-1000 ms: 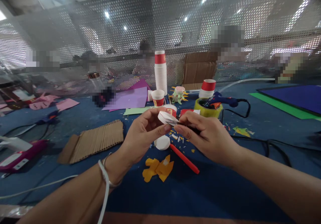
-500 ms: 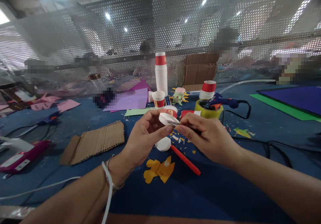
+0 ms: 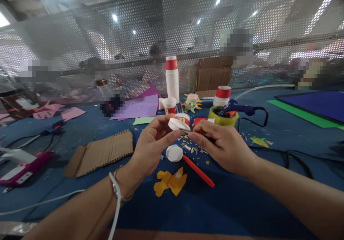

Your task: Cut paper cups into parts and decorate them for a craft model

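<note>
My left hand (image 3: 153, 147) pinches a shallow white paper cup base (image 3: 176, 124) between thumb and fingers, tilted over the table. My right hand (image 3: 223, 143) is closed around small scissors (image 3: 186, 130); their metal blades meet the near edge of the cup base, and the handles are mostly hidden in my fingers. Below my hands lies a white paper disc (image 3: 174, 153), next to a red marker pen (image 3: 199, 171). Yellow-orange paper cutouts (image 3: 170, 182) lie closer to me. A red-and-white paper cup (image 3: 182, 118) stands just behind the cup base.
Behind are a tall stack of paper cups (image 3: 172, 80), a decorated cup (image 3: 192, 102) and a yellow tape roll (image 3: 223, 118) with a blue glue gun (image 3: 238, 108) on it. Corrugated cardboard (image 3: 107, 150) lies left, near a magenta power strip (image 3: 27, 168). Black cables (image 3: 292, 156) cross the right side.
The cup base and my left hand have shifted slightly left, and the base's open inside shows a little more. The scissors stay at its edge.
</note>
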{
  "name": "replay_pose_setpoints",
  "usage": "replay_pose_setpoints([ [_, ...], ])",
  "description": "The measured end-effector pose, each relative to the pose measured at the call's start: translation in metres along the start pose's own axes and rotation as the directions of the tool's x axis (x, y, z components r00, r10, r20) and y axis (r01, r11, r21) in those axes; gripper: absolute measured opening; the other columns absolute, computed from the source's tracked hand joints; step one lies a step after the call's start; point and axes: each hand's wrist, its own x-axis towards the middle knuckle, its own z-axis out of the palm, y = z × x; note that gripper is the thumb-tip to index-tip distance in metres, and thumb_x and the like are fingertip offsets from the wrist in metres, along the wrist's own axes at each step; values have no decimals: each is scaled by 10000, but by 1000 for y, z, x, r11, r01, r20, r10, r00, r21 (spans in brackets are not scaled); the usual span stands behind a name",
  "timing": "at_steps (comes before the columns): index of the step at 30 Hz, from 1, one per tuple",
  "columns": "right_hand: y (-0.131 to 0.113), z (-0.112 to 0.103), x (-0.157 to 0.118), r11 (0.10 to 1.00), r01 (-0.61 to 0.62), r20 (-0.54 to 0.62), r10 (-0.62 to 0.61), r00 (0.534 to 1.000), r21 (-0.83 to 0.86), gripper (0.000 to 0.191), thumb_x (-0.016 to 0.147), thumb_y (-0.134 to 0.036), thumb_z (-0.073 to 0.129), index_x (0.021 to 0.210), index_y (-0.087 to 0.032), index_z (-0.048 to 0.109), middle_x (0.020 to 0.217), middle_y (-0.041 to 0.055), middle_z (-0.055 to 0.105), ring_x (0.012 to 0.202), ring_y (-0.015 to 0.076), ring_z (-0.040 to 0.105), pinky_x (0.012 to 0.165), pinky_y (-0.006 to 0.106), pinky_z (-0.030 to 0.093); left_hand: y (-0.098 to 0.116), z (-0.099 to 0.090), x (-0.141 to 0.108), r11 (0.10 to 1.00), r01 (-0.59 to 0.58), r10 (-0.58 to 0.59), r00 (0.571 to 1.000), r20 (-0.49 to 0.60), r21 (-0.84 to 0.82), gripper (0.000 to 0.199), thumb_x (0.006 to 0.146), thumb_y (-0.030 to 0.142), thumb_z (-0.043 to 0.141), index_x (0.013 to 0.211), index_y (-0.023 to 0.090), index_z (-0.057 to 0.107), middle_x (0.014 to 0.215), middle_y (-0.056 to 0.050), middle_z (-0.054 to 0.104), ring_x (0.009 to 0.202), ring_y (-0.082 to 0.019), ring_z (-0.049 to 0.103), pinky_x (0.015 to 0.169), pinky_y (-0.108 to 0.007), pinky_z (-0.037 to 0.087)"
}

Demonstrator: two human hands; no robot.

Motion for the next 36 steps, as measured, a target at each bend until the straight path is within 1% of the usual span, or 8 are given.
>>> replay_pose_setpoints([
  [4,1,1,0,1000,-12,7,12,1000,3,321,996,-432,538,793,-186,577,602,-60,473,521,75,384,496,229,316,-1,0,-1,1000,-18,18,1000,-26,13,424,732,210,871,1094,214,651,1048,-35,766,951,-151,700,881,-269,527],
  [9,1,2,0,1000,-1,2,1,1000,-8,315,998,-426,531,794,-187,566,610,-58,474,533,80,383,506,234,323,-3,1,-2,999,-19,21,998,-58,32,417,719,225,879,1039,195,613,977,-33,765,898,-150,701,833,-270,531],
  [15,-1,1,0,999,-33,26,33,999,-12,330,998,-448,515,801,-191,579,588,-55,463,499,84,378,489,241,318,-1,3,-2,999,-16,20,995,-93,44,421,691,225,896,987,193,598,968,-29,748,901,-158,691,831,-288,520],
  [22,-1,1,1,999,-25,24,25,999,-29,326,988,-446,522,779,-199,558,584,-56,457,510,92,363,494,243,305,-2,3,-1,1000,-6,8,998,-65,28,402,679,218,899,929,194,585,932,-19,749,870,-153,687,797,-285,526],
  [26,-1,1,1,998,-37,41,39,998,-46,337,991,-455,511,782,-197,567,593,-54,470,513,90,376,503,241,311,-3,3,-2,998,-30,33,998,-61,54,392,696,214,890,938,193,582,934,-10,746,871,-143,686,804,-281,530],
  [30,-1,1,0,998,-32,33,34,999,-45,346,995,-458,504,775,-197,561,581,-57,459,499,87,372,494,243,307,-3,3,-3,996,-40,46,996,-73,77,399,690,227,896,944,196,590,954,-19,749,909,-161,688,826,-298,532],
  [36,-1,1,-1,998,-38,40,40,998,-51,355,992,-472,506,772,-199,564,582,-51,455,498,91,369,486,247,307,-4,2,-3,995,-26,33,998,-63,100,398,688,259,903,947,201,605,931,-16,745,908,-169,684,823,-307,527],
])
